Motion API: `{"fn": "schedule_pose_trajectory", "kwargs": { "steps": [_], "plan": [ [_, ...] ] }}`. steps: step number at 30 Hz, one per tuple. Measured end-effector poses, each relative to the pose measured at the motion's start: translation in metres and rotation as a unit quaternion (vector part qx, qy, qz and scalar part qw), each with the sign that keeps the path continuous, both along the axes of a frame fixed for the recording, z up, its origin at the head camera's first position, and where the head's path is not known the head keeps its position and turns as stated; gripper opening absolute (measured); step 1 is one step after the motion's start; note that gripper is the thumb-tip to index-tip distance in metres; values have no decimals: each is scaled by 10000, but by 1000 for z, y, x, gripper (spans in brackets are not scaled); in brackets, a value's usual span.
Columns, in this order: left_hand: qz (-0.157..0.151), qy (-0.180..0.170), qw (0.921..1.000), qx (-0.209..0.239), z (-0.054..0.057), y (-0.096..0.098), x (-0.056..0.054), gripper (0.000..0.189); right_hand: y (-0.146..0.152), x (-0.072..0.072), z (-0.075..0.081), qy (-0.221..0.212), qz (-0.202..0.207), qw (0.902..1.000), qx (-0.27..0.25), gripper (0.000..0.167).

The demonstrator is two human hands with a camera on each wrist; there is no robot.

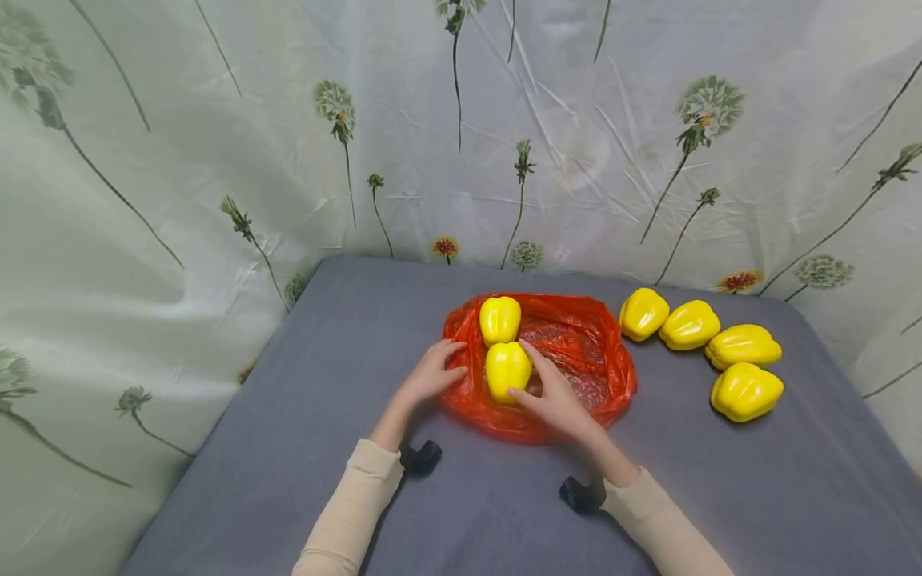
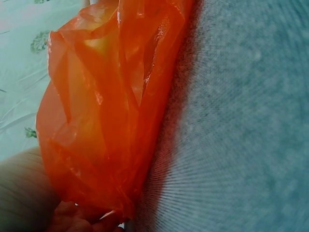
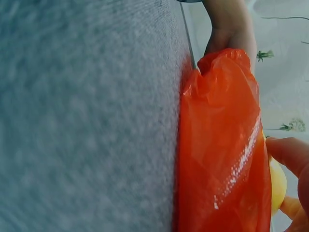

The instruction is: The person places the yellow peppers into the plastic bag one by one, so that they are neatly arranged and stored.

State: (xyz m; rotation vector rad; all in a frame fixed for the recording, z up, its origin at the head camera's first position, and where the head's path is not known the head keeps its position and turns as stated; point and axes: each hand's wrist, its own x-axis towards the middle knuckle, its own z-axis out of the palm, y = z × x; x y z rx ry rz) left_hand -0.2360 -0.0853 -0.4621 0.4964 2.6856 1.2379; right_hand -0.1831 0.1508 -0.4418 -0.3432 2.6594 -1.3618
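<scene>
A red plastic bag lies with its mouth spread wide on the grey cloth. Two yellow bell peppers are at its left side: a back one and a front one. My right hand holds the front pepper between thumb and fingers. Touching the bag's left side is my left hand, its thumb and fingers apart. The left wrist view shows the bag's side hiding part of that hand. In the right wrist view, the pepper is partly behind the bag.
Several more yellow bell peppers lie on the grey cloth, right of the bag. Behind the table hangs a pale curtain with a dandelion print. Dark devices are worn at both wrists.
</scene>
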Motion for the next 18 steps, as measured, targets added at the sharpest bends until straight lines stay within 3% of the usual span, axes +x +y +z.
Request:
{"fn": "schedule_pose_trajectory", "kwargs": {
  "steps": [18],
  "plan": [
    [-13,69,10000,-1,1,1,1,50,-4,2,-1,40,74,9999,-101,81]
  ]
}}
